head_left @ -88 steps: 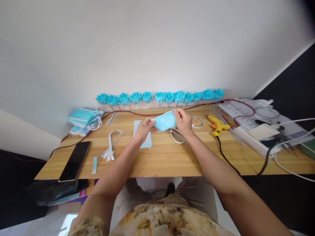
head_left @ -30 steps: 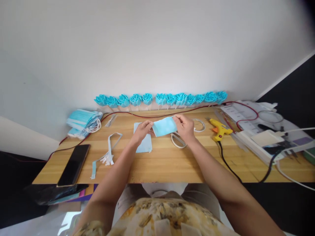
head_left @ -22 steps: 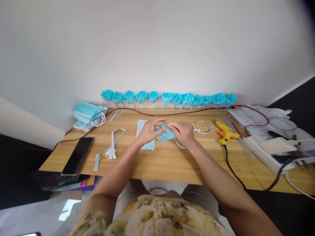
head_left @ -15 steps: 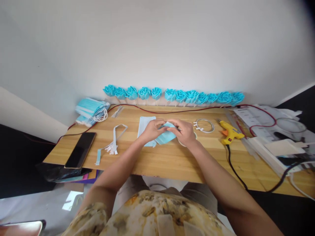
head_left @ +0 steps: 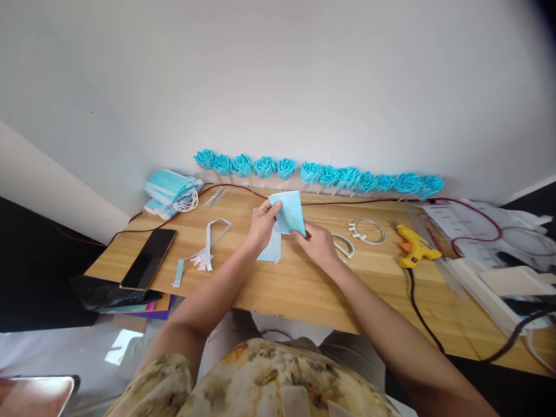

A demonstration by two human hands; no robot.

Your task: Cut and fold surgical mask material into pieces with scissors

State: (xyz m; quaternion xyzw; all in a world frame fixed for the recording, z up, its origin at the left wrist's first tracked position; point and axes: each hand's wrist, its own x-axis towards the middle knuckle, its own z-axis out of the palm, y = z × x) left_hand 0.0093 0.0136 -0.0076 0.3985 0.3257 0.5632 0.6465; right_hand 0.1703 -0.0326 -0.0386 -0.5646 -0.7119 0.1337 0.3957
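A folded piece of light blue mask fabric (head_left: 290, 212) is held up above the table between both hands. My left hand (head_left: 263, 222) pinches its upper left edge, thumb in front. At its lower right corner, my right hand (head_left: 318, 242) grips it between thumb and fingers. Below lies another pale blue piece of fabric (head_left: 271, 246) flat on the wood, partly covered by the held piece and my left hand. Just right of my right hand is a roll of tape (head_left: 344, 245), partly hidden.
Several blue fabric flowers (head_left: 264, 167) on sticks lean along the wall. Face masks (head_left: 171, 188), a phone (head_left: 149, 259) and cut strips (head_left: 207, 249) lie left. A wire ring (head_left: 370, 230), a yellow glue gun (head_left: 416, 246) and a power strip (head_left: 482, 289) lie right.
The blue fabric has been lifted and turned to face me as a flat folded rectangle. My hands have moved apart to its opposite corners. The view has shifted slightly.
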